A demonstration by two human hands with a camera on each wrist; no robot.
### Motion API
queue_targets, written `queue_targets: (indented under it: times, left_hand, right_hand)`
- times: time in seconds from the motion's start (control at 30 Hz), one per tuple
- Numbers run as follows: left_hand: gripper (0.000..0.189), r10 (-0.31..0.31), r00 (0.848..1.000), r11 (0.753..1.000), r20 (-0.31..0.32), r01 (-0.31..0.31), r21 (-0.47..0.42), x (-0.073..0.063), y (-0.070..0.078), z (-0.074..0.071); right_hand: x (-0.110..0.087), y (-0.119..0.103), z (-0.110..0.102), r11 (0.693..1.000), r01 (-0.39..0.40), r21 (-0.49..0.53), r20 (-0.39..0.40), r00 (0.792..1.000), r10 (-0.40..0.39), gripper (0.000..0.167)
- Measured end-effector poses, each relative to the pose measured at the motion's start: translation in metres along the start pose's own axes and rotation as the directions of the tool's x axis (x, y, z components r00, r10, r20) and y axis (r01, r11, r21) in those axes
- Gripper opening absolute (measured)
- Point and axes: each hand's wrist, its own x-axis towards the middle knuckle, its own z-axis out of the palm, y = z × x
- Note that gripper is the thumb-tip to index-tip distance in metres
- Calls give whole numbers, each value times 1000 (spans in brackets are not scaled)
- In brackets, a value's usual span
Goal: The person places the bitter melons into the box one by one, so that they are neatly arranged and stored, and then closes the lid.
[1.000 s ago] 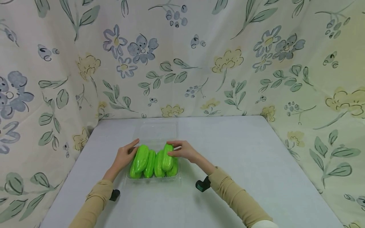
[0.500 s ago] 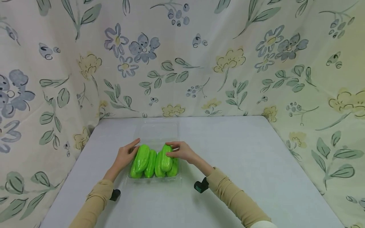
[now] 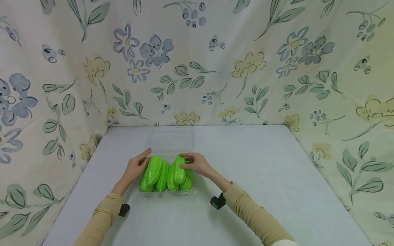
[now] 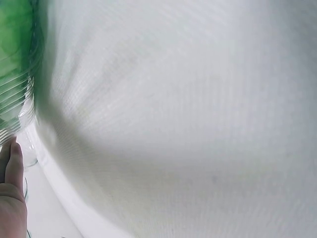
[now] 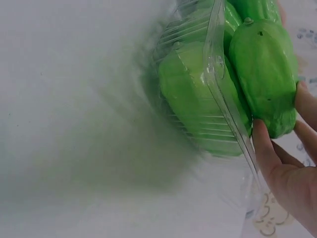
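Note:
A clear plastic clamshell box (image 3: 154, 193) holds several glossy green cucumbers, some lying on top of others. On the top right, one green cucumber (image 5: 265, 74) is pinched near its far end by my right hand (image 3: 197, 163), thumb on one side and fingers on the other. This cucumber rests against those beneath it. My left hand (image 3: 135, 168) is at the box's left side, beside another upper cucumber (image 3: 154, 171); its fingers look fairly straight. In the left wrist view, the fingers (image 4: 15, 163) touch the ribbed plastic wall. Part of the lower cucumbers is hidden.
The box's transparent lid (image 3: 170, 140) lies folded back behind it on the white table (image 3: 246, 164). A floral curtain (image 3: 191, 68) hangs along the back and both sides. Dark wrist cameras (image 3: 218, 201) sit under the sleeves.
My right hand and the pinched cucumber have shifted slightly left over the box. The left hand has stayed in place at the box's side.

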Motion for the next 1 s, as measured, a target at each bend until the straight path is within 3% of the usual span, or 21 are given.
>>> queue_targets:
  times: [0.4,0.67,0.83,1.0]
  left_hand:
    - [41,18,1000,998,-8,-17,54,0,0,-1]
    - [40,74,995,995,-66,-70,65,-2,2,-2]
    - [39,109,981,990,-162,-93,105,-3,-2,0]
    - [36,98,940,992,-327,-66,107,-5,-3,1]
  right_hand:
    - [-3,2,2,999,29,-15,-21,999,-29,46]
    - [-2,5,3,1000,19,1,-20,1000,-19,46]
    - [-2,6,4,1000,19,-1,-32,999,-20,45]
    - [-4,4,5,999,46,-26,-44,998,-47,45]
